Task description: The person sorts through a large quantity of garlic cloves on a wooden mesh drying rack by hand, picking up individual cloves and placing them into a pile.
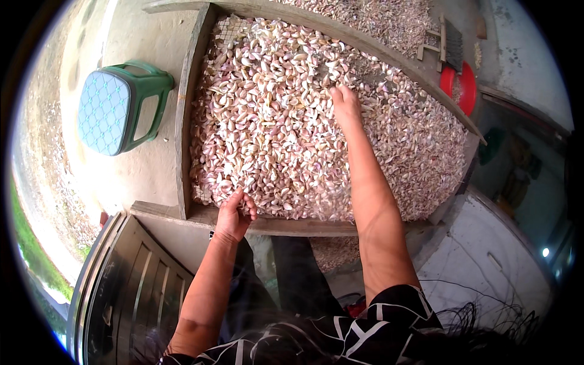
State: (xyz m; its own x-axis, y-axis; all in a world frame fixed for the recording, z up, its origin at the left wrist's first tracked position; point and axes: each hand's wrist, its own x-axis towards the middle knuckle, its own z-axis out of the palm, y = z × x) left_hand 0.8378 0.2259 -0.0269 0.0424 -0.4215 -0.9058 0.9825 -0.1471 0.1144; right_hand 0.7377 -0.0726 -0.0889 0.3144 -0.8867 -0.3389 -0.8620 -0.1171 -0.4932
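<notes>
A large wooden-framed sieve tray [182, 121] with a wire mesh bottom sits in front of the person, heaped almost edge to edge with pale pink and white garlic cloves [286, 128]. The left hand [234, 213] is at the near edge of the tray, by its near left corner, fingers curled down into the cloves as if cupping a few; whether it actually grips any cannot be told from this view. The right hand [345, 106] reaches far out across the pile, arm stretched, palm down and fingers laid flat and loose on the cloves near the far board of the frame, grasping nothing. A bare patch of mesh [228, 27] shows at the far left corner of the tray. Beyond the far board lies a second spread of cloves [377, 18]. To the left of the tray, on the concrete floor [140, 176], stands a green plastic stool [121, 106] with a light blue quilted seat, well apart from both hands. At the upper right, past the far board, a red plastic dish [465, 85] sits beside a small wooden-handled brush [450, 39]. A dark slatted metal panel [131, 286] lies at the lower left, beside the person's left forearm.
</notes>
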